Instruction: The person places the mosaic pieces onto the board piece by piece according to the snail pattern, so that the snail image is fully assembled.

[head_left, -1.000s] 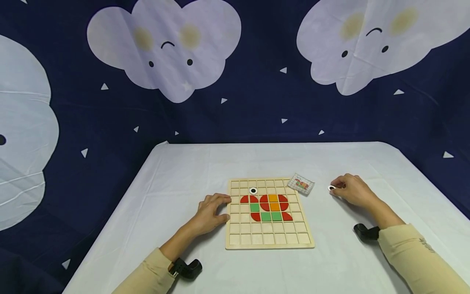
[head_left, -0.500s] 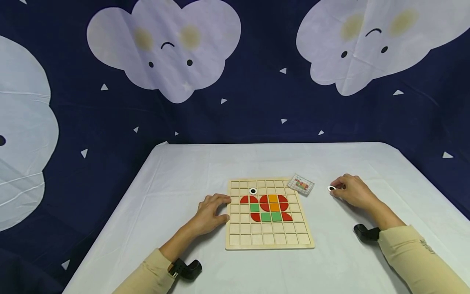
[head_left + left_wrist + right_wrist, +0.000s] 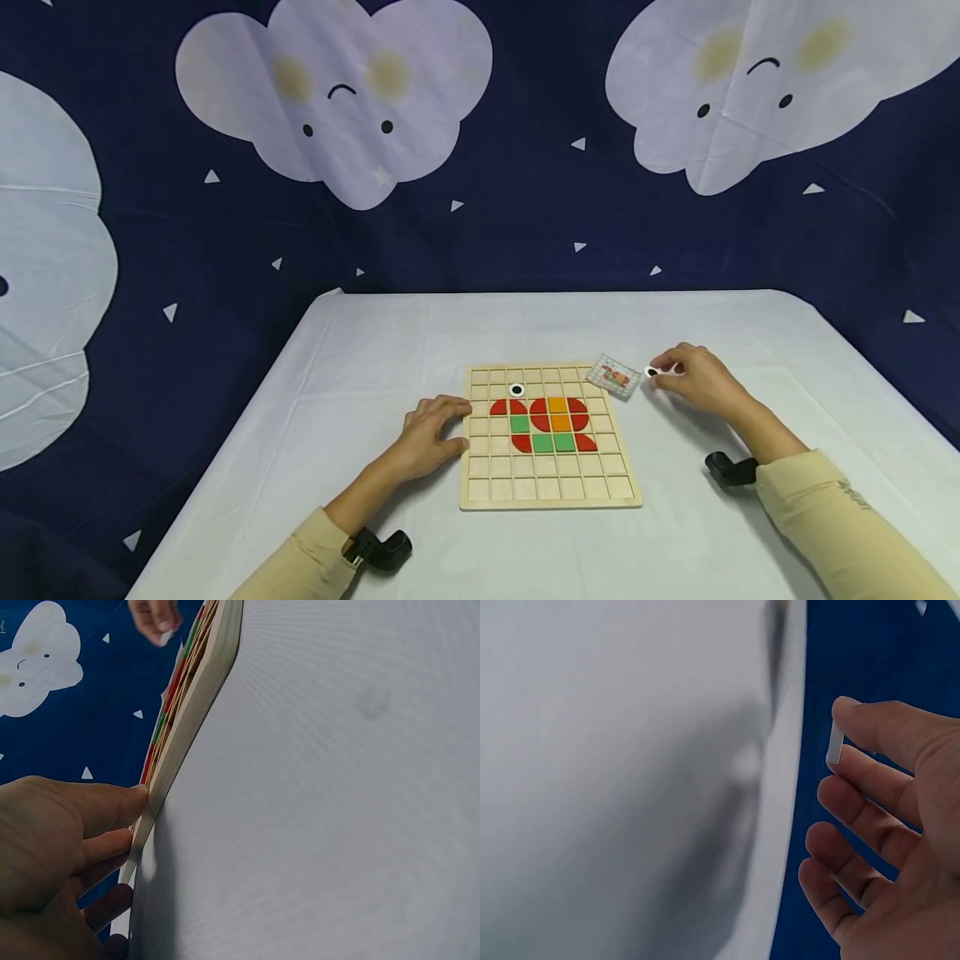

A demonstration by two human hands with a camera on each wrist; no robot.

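Note:
In the head view my right hand (image 3: 701,382) pinches a white round eye piece with a black dot (image 3: 651,372), just right of the picture card. Thumb and index finger hold that piece (image 3: 835,744) by its faces in the right wrist view, above the table. My left hand (image 3: 429,437) rests against the left edge of a wooden grid board (image 3: 551,503), thumb and fingertips touching it and spread along the side. On the board lie red curved tiles (image 3: 540,415), orange squares (image 3: 561,422), green squares (image 3: 553,442) and a second eye piece (image 3: 517,390).
A small picture card (image 3: 615,377) overlaps the board's top right corner. The white-covered table (image 3: 375,350) reaches back to a dark blue cloth (image 3: 525,250) with clouds. Each wrist wears a black camera mount (image 3: 384,551).
My right hand has moved left and slightly away from me with the eye piece, toward the card. The left hand and the board have stayed still.

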